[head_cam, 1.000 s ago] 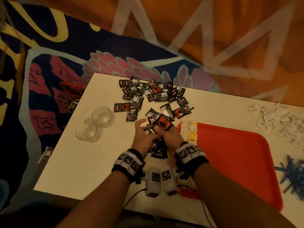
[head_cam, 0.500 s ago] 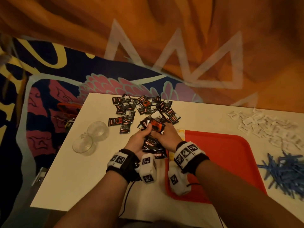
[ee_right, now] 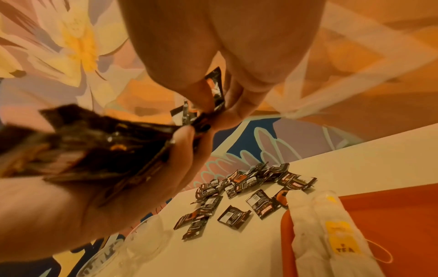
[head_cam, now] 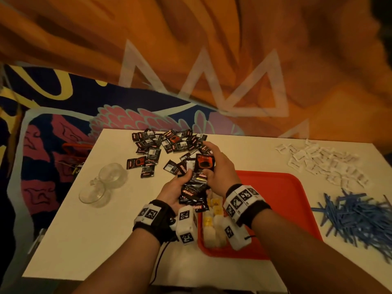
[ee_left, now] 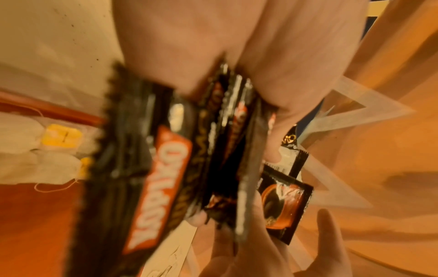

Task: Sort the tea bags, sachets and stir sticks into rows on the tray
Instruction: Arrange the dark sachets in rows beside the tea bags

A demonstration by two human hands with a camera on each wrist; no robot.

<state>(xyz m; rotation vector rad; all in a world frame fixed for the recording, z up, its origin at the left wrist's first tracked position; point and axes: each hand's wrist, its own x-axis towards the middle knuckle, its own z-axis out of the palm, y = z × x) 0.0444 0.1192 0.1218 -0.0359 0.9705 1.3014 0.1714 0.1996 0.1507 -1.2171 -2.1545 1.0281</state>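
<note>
My left hand (head_cam: 180,183) lies palm up over the table by the tray's left edge and grips a stack of black coffee sachets (head_cam: 192,195); the left wrist view shows the stack (ee_left: 166,168) blurred. My right hand (head_cam: 212,166), just above it, pinches one black sachet with an orange cup (head_cam: 204,163), which also shows in the right wrist view (ee_right: 216,90). More black sachets (head_cam: 161,145) lie scattered at the table's back. The red tray (head_cam: 286,198) carries a row of tea bags (head_cam: 214,221) with yellow tags along its left side.
White sachets (head_cam: 322,162) are heaped at the back right of the white table (head_cam: 84,240). A pile of blue stir sticks (head_cam: 356,217) lies right of the tray. Two glass cups (head_cam: 104,183) stand left of my hands, and the patterned floor lies beyond the table.
Both hands have risen from the sachets on the table. The left hand has turned palm up with the stack, and the right hand now holds one sachet above it.
</note>
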